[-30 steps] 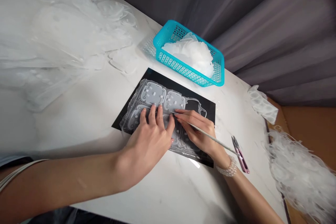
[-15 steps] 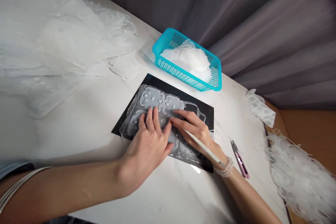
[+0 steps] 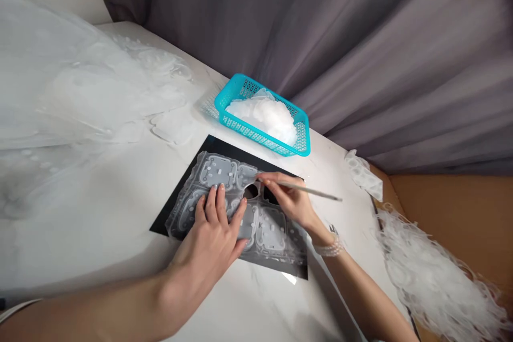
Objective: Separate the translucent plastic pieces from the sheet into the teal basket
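Observation:
A translucent moulded silicone-like sheet [image 3: 218, 171] with rounded sections lies on a black mat [image 3: 160, 222]. My left hand [image 3: 212, 230] rests on the sheet with its fingers spread. At the sheet's upper right, my right hand [image 3: 294, 200] pinches a thin, pale stick-shaped tool [image 3: 316, 191], whose far end points out to the right. Its fingertips are also at the raised edge of a section, beside a dark opening in the sheet. Whether they grip that edge too is too small to tell.
Behind the mat is a turquoise basket [image 3: 262, 139] holding white translucent pieces. More translucent sheets [image 3: 80, 85] are heaped at the left. At right are a folded clear piece [image 3: 364, 175] and a pile of stringy scraps [image 3: 436, 267]. Snips' tips [image 3: 332, 228] show behind my right wrist.
My right hand has moved away from my left fingers, up and right, swinging the stick tool. A section has lifted, exposing black beneath. The view has shifted, so everything sits lower and farther left.

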`<action>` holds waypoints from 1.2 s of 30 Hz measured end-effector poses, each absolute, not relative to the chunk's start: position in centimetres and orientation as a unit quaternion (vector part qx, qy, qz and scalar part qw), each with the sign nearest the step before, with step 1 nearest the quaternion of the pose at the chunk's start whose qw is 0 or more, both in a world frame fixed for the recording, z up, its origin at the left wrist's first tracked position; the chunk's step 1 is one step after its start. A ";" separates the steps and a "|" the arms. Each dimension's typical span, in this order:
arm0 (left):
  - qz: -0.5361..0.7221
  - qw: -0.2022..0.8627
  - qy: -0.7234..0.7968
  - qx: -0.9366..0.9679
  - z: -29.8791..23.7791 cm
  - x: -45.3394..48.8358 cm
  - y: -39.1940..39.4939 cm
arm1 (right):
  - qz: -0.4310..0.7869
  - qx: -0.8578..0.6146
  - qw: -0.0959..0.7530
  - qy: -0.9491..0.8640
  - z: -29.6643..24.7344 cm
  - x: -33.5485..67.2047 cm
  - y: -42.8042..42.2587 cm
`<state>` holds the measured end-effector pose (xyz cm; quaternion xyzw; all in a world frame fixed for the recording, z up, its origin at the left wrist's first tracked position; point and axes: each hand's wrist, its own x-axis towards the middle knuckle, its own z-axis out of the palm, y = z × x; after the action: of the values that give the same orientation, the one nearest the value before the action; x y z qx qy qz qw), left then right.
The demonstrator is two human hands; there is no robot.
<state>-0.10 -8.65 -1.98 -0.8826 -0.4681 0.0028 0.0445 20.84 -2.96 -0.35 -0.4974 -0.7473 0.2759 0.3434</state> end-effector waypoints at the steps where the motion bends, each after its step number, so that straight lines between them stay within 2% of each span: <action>1: 0.004 0.043 -0.467 -0.883 -1.9 -0.1 -8.6 | 0.292 -0.527 0.369 -0.708 -0.4 21.4 -2.7; 12: 0.012 0.023 -0.463 -0.886 -0.9 -0.6 -8.6 | 0.476 -0.576 0.523 -0.410 -0.3 23.5 -2.2; 18: -0.058 0.003 -0.443 -0.895 0.8 -1.4 -6.9 | 0.458 -0.563 0.530 -0.440 0.9 21.7 -3.6; 23: -0.169 -0.047 -0.419 -0.891 1.7 -2.4 -4.0 | 0.443 -0.563 0.502 -0.484 1.2 21.2 -4.5; 25: -0.213 -0.143 -0.424 -0.869 1.6 -2.6 -2.7 | 0.414 -0.577 0.480 -0.516 1.3 21.1 -4.8; 26: -0.231 -0.235 -0.433 -0.839 1.5 -2.6 -2.2 | 0.389 -0.585 0.462 -0.541 1.5 20.9 -5.1; 29: -0.247 -0.636 -0.433 -0.589 1.2 -2.3 -1.1 | 0.313 -0.562 0.386 -0.661 2.7 19.6 -6.5; 31: -0.247 -0.814 -0.382 -0.362 0.9 -1.7 -0.8 | 0.296 -0.501 0.320 -0.747 3.6 18.6 -7.7; 34: -0.289 -0.865 -0.334 -0.237 0.4 -0.6 -1.2 | 0.307 -0.447 0.231 -0.808 4.6 17.8 -9.3; 36: -0.313 -0.855 -0.332 -0.246 0.1 -0.1 -1.6 | 0.328 -0.445 0.235 -0.799 4.8 18.2 -9.8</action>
<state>-0.11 -1.64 0.11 -0.2463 -0.3324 -0.3129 -0.8550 18.18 -9.75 4.83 -0.4450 -0.7992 0.3284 0.2354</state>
